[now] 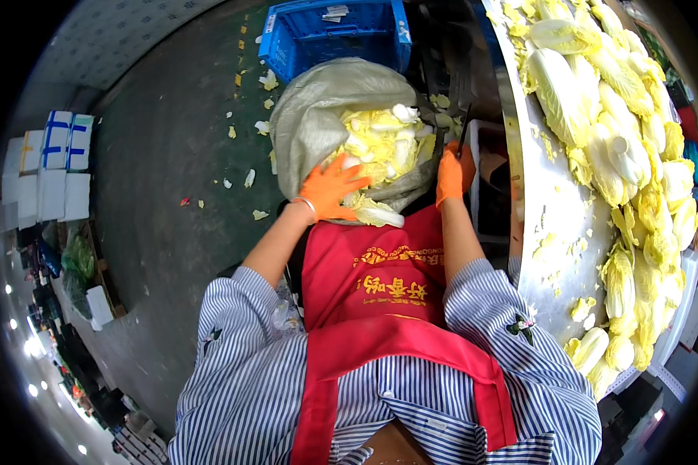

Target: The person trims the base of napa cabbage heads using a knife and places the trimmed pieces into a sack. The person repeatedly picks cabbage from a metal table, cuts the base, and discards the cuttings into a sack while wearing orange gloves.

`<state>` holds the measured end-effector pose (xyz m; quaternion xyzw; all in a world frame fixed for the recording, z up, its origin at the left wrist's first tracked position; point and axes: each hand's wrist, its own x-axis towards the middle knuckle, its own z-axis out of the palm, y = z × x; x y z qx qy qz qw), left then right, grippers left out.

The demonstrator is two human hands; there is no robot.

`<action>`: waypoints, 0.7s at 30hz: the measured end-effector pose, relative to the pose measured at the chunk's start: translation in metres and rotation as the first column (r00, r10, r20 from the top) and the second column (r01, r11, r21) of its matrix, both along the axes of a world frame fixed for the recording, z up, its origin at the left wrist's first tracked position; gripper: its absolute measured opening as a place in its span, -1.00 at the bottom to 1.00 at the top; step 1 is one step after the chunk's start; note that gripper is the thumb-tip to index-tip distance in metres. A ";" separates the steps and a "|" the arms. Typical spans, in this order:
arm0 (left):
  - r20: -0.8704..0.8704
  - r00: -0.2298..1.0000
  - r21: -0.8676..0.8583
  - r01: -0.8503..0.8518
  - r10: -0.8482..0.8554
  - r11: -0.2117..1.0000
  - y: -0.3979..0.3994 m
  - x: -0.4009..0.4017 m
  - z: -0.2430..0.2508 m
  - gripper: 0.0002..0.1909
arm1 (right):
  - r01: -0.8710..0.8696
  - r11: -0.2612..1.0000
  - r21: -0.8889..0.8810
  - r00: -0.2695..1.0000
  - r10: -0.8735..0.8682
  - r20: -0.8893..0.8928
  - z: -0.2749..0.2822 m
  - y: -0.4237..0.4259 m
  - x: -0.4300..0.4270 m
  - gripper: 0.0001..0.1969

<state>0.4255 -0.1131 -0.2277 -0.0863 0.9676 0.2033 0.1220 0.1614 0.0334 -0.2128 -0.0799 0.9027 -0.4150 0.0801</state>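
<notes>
A pale woven sack (308,110) stands before me, its mouth spread around a heap of yellow and white cabbage trimmings (378,145). My left hand (333,189), in an orange glove, rests with fingers apart on the near left edge of the heap. Just below that hand, a loose cabbage leaf (378,214) lies at the sack's near rim, above my red apron (372,256). My right hand (456,174), also gloved in orange, is closed around a knife (464,131) at the sack's right side. The knife's dark blade points away from me; its handle is mostly hidden by the glove.
A steel table (549,232) on the right bears many napa cabbages (602,139). Behind the sack sits a blue plastic crate (337,35). Leaf scraps (250,178) litter the green floor (168,157). White foam boxes (52,174) are stacked at far left.
</notes>
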 end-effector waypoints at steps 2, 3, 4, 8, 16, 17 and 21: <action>0.120 0.992 0.201 0.004 -0.028 0.980 -0.039 0.024 -0.028 -0.24 | 0.018 0.987 0.157 0.998 -0.008 -0.067 -0.007 -0.002 -0.025 -0.64; 0.080 0.997 0.350 -0.013 -0.016 0.937 -0.054 0.043 -0.058 -0.31 | 0.023 0.971 0.237 0.995 0.001 -0.097 -0.015 -0.004 -0.038 -0.61; 0.146 0.989 0.396 -0.088 0.032 0.914 -0.066 0.051 -0.061 -0.34 | 0.036 0.963 0.267 0.999 -0.026 -0.039 -0.033 -0.003 -0.055 -0.58; 0.355 0.917 0.430 -0.333 0.182 0.839 -0.087 0.049 -0.008 -0.43 | 0.091 0.943 0.320 0.992 -0.114 0.052 -0.104 0.002 -0.087 -0.66; -0.274 0.948 0.035 -0.159 0.163 0.987 -0.014 0.014 -0.015 -0.59 | -0.241 0.846 0.476 0.969 0.240 0.064 -0.193 -0.033 -0.145 -0.52; -0.314 0.937 0.183 -0.097 0.152 0.978 0.001 -0.005 -0.007 -0.68 | -0.295 0.840 0.456 0.950 0.309 0.045 -0.208 -0.035 -0.156 -0.49; -0.202 0.979 0.060 -0.027 0.039 0.998 0.063 -0.055 -0.040 -0.44 | -0.429 0.851 0.304 0.903 0.390 0.181 -0.257 -0.046 -0.193 -0.42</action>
